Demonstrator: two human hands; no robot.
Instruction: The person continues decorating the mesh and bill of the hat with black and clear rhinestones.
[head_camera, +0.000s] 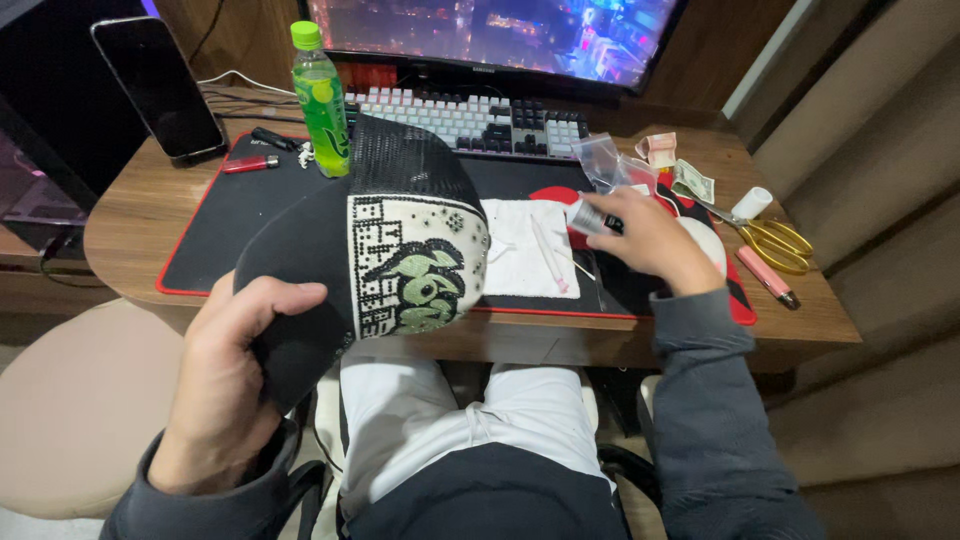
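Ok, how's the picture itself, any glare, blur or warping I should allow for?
Head view: even indoor light, soft shadows; the monitor is bright with washed-out patches; wide-angle bending at the edges; the cap in the left hand is sharp; the right hand and its small vial are slightly soft.

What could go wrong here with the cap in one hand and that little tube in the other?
The left hand grips the cap only by its brim, so it could tip and knock the green bottle just behind it. The right hand holds the small tube over the white cloth; any drip might miss onto the black mat.
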